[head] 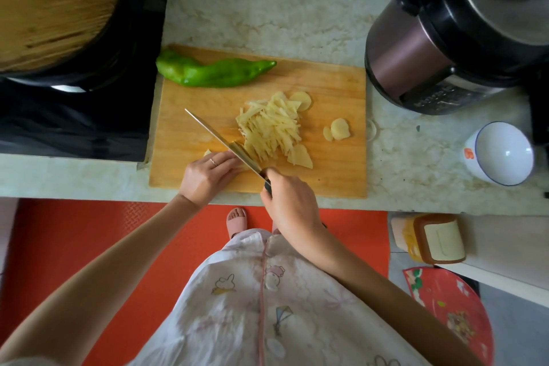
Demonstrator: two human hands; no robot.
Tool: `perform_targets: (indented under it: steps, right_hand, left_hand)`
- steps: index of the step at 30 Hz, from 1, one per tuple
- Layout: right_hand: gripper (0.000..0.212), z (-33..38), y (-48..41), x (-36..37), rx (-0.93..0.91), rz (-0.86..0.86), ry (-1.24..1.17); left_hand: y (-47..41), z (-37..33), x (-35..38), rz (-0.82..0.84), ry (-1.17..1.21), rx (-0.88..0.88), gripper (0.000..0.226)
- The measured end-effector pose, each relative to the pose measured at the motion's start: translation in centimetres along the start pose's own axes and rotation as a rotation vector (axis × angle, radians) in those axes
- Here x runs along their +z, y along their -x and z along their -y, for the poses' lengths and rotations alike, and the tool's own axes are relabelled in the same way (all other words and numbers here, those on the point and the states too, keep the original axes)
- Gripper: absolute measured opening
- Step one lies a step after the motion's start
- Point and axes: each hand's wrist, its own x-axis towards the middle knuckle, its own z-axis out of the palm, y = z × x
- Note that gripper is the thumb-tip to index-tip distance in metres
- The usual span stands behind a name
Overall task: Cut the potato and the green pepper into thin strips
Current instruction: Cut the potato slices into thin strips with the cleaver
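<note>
A wooden cutting board [326, 89] lies on the counter. A whole green pepper [208, 73] rests at its far left corner. A heap of pale potato strips [271, 128] sits mid-board, with round potato slices [338, 129] to its right and behind it. My right hand [289, 199] grips the dark handle of a knife [219, 140], whose blade slants up to the left beside the heap. My left hand [208, 174] presses curled fingers down on potato slices just left of the blade; a small piece [207, 152] peeks out beyond the fingers.
A black stove with a pot under a wooden lid [50, 9] stands to the left. A pressure cooker [457, 33] is at the back right, and a white bowl [502, 154] lies on its side near the right edge. The counter's front edge runs just below the board.
</note>
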Motion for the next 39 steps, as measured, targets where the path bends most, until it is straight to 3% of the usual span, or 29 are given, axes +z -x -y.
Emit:
perform_targets:
  steps: [12, 19, 26, 36, 39]
  right_hand:
    - [0.016, 0.2, 0.1, -0.2, 0.019, 0.007, -0.043]
    - [0.006, -0.1, -0.1, -0.2, 0.036, 0.032, -0.049]
    - [0.01, -0.2, -0.3, 0.0, 0.042, 0.032, -0.056]
    - [0.018, 0.3, -3.3, 1.4, 0.149, 0.072, -0.174]
    - [0.019, 0.7, -4.1, 1.1, 0.137, 0.068, -0.21]
  left_hand:
    - [0.2, 0.2, 0.1, 0.028, -0.003, -0.004, 0.013]
    - [-0.3, -0.1, -0.3, 0.01, 0.027, 0.008, 0.026]
    - [-0.3, -0.3, -0.1, -0.027, 0.023, 0.015, 0.029]
    - [-0.3, 0.0, -0.2, -0.009, 0.043, 0.038, 0.03]
    - [-0.1, 0.0, 0.0, -0.01, 0.045, 0.032, 0.021]
